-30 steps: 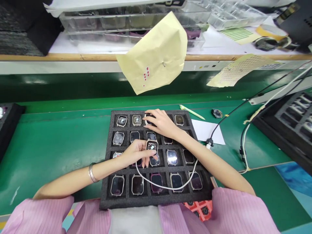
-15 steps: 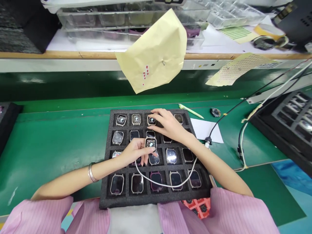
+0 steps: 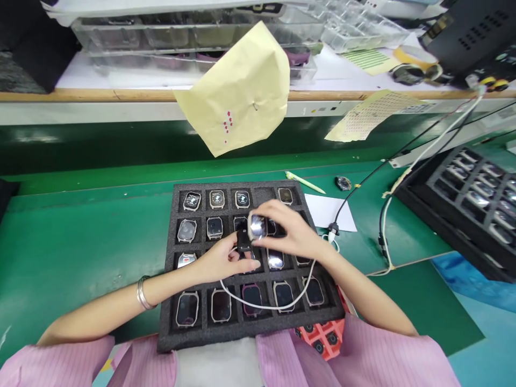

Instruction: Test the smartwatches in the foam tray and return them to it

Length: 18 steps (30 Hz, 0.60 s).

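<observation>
Right hand [image 3: 288, 228] had moved, since the earlier frame, from the far row of the foam tray [image 3: 209, 336] toward the person, to a place close to the left hand [image 3: 226, 260]. Far left of the tray, stacked black boxes [image 3: 32, 48] stood on the shelf. Nearer, left of the tray, a silver bracelet [image 3: 142, 293] circled the left wrist. The left hand was over the tray's middle, fingers curled around a black charger [image 3: 243, 240], thumb stretched out. From it a white cable [image 3: 264, 307] looped over the tray's near row. Just right of the charger, above the tray, a watch [image 3: 256, 227] was gripped between thumb and fingers of the right hand; whether it touched the charger could not be told. Other watches sat in the tray's compartments. A red holder [image 3: 334, 352] showed below the tray's near right corner. Beyond the far right corner lay a green pen [image 3: 305, 183]; right of the tray lay white paper [image 3: 322, 209]. A second dark tray [image 3: 447, 228] was farthest right.
</observation>
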Motion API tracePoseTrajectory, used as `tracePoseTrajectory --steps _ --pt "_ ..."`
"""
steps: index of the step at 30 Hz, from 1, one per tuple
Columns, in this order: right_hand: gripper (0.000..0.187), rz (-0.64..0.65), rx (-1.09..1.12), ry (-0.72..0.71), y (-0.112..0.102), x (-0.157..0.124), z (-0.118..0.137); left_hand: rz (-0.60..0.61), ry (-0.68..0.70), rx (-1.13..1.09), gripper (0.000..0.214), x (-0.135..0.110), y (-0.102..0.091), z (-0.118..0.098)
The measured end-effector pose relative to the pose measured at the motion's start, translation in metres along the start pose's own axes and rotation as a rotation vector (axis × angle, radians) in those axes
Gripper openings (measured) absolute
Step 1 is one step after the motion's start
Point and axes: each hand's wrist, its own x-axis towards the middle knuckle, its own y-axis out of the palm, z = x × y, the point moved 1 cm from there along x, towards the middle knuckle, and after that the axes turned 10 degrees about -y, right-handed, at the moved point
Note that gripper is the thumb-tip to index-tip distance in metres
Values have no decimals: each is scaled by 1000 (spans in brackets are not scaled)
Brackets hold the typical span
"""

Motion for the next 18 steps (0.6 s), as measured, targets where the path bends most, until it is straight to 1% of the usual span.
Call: tracePoseTrajectory --steps 1,2,3,5,6,8,9,13,15,18 --pt "46 -35 -43 40 -8 0 -14 14 -12 -11 41 1 1 1" --pt "46 -39 -138 92 -14 -1 -28 16 -11 -25 40 1 1 1" --pt "47 6 -244 129 -19 -1 -42 7 1 -37 39 2 1 0" --pt "48 50 -294 147 -26 -2 -63 -13 18 -42 39 3 1 0" --pt "52 79 -307 146 -29 -3 -69 -17 14 -36 40 3 1 -1" --pt "56 132 -334 154 -36 -5 -76 -25 -5 -23 40 3 1 0" --pt "53 159 -354 166 -41 -7 -77 -26 -15 -19 40 3 1 0" --pt "29 245 -399 213 -60 -17 -82 -15 -40 -28 39 3 1 1" --pt "27 263 -402 223 -61 -20 -87 8 -56 -27 39 3 1 0" --pt "26 228 -416 231 -57 -21 -93 46 -72 -36 35 3 0 -2"
